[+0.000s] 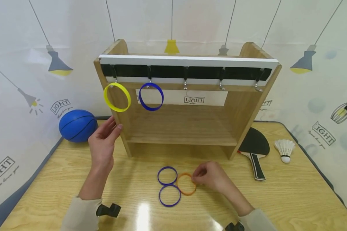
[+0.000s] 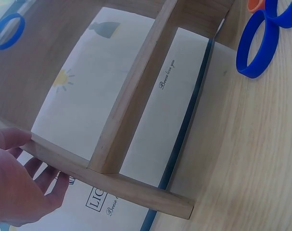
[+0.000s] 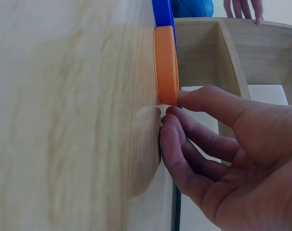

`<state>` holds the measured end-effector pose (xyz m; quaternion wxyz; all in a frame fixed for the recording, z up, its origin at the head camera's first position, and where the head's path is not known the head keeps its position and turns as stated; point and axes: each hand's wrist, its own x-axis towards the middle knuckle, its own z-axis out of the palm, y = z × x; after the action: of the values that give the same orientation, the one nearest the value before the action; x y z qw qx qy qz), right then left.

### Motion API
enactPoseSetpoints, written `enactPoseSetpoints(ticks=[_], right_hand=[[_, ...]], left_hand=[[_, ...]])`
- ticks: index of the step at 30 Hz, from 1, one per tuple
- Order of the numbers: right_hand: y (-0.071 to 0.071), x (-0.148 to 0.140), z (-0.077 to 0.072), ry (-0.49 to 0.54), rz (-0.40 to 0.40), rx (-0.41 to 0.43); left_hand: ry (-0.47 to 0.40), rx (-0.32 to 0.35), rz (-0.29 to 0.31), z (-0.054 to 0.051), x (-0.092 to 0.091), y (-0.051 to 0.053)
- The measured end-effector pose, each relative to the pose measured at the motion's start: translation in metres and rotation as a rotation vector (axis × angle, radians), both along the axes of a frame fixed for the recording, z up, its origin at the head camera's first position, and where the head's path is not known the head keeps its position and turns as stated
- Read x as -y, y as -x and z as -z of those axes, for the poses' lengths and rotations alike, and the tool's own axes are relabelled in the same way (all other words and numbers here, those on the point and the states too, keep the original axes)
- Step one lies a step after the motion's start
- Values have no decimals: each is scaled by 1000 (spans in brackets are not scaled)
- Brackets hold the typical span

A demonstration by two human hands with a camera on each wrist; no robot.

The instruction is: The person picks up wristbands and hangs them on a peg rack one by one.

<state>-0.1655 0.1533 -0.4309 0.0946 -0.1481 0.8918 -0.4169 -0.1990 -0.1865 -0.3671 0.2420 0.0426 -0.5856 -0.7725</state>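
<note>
A wooden rack (image 1: pixel 179 125) stands on the table, its front rail fitted with a row of metal hooks (image 1: pixel 185 84). A yellow ring (image 1: pixel 128 104) hangs from the leftmost hook and a blue ring (image 1: pixel 162 99) from the one beside it. My left hand (image 1: pixel 102 144) grips the rack's left side panel (image 2: pixel 64 159), thumb on one face and fingers on the other. Flat on the table lie two blue rings (image 1: pixel 159 179) and an orange ring (image 1: pixel 188 194), touching one another. With thumb and fingertips my right hand (image 1: pixel 212 176) pinches the orange ring's right edge (image 3: pixel 166 67).
Left of the rack sits a blue ball (image 1: pixel 78 125). By its right leg lies a table tennis paddle (image 1: pixel 255 147), with a shuttlecock (image 1: pixel 284 149) farther right. Behind the table hangs a printed backdrop (image 1: pixel 306 96).
</note>
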Motion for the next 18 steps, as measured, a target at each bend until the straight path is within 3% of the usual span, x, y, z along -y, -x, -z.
enactPoseSetpoints(ticks=[8,18], right_hand=[[-1,0,-2,-1,-1,-43],[4,-9,-2,154,-20,114]], left_hand=[[1,19,2,-1,0,-1],[5,18,8,-1,0,-1]])
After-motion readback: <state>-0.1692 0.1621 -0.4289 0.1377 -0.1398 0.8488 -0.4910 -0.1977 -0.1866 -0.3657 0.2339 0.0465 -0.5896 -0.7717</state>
